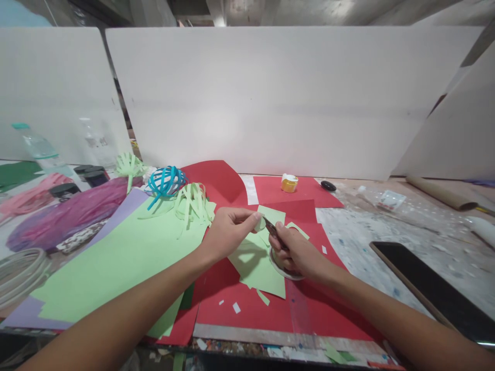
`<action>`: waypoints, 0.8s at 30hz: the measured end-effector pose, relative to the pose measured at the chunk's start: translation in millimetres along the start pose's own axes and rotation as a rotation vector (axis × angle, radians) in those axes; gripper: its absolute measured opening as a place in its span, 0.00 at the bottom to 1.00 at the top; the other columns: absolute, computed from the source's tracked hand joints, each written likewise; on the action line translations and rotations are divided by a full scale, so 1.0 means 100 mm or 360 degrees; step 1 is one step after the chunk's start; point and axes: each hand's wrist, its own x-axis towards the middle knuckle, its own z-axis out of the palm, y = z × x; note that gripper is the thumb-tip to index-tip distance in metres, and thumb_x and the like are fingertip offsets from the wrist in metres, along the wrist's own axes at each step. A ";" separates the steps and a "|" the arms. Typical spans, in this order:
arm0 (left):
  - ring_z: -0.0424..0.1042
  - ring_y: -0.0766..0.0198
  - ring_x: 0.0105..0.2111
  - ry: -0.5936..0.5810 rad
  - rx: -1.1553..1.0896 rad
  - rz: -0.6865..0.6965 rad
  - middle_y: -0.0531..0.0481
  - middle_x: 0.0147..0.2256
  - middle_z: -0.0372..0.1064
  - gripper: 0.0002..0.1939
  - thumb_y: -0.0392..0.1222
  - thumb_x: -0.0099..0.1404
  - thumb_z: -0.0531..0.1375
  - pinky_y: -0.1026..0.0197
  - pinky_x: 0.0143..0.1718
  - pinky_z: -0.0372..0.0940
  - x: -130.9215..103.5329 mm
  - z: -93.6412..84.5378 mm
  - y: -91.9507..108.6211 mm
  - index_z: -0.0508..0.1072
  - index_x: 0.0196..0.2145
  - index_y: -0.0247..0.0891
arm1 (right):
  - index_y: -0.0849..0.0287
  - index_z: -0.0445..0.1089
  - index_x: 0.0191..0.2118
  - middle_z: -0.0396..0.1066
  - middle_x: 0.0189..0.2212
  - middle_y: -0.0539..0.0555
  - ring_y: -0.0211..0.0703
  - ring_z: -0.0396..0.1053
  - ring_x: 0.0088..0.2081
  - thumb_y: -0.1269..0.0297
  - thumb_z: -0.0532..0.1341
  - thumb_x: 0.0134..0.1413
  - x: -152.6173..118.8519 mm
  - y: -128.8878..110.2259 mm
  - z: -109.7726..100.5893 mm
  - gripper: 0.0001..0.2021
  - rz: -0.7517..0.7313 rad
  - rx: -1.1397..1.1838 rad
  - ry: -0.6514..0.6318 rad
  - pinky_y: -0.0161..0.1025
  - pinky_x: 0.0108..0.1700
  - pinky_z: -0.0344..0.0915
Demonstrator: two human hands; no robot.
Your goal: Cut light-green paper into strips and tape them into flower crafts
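At the centre, my left hand [231, 230] pinches a small light green paper piece [260, 223] between thumb and fingertips. My right hand [296, 250] grips dark scissors [269, 226], whose blades point left and touch or nearly touch that piece. Beneath both hands, light green paper sheets [270, 281] lie over red paper [263, 314]. A round roll or ring [288, 274] sits under my right hand, partly hidden by it. Small white scraps [236, 307] and a green strip [263, 297] rest on the red paper.
Large green paper [127, 263], a blue strip ball [167, 181] and pink plastic [88, 206] lie left. A yellow jar [289, 183] stands behind my hands. On the right are a tablet [429, 283], a plastic bottle [410, 206] and a cardboard tube [441, 193]. White boards stand behind.
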 end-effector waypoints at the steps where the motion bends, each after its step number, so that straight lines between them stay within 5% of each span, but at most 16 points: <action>1: 0.72 0.63 0.30 0.0001 0.0011 0.0001 0.49 0.26 0.75 0.15 0.47 0.63 0.58 0.63 0.33 0.66 0.00 0.00 0.00 0.79 0.28 0.35 | 0.57 0.53 0.24 0.41 0.15 0.40 0.28 0.36 0.15 0.39 0.46 0.61 0.00 0.00 0.00 0.26 -0.0002 -0.0001 -0.0001 0.27 0.16 0.35; 24: 0.72 0.63 0.30 -0.0008 0.0012 -0.0034 0.48 0.27 0.76 0.16 0.49 0.63 0.59 0.64 0.33 0.66 -0.01 0.00 0.03 0.80 0.33 0.34 | 0.57 0.52 0.24 0.42 0.16 0.41 0.29 0.37 0.16 0.38 0.46 0.60 0.02 0.04 -0.01 0.26 0.0036 -0.0090 -0.0019 0.28 0.17 0.35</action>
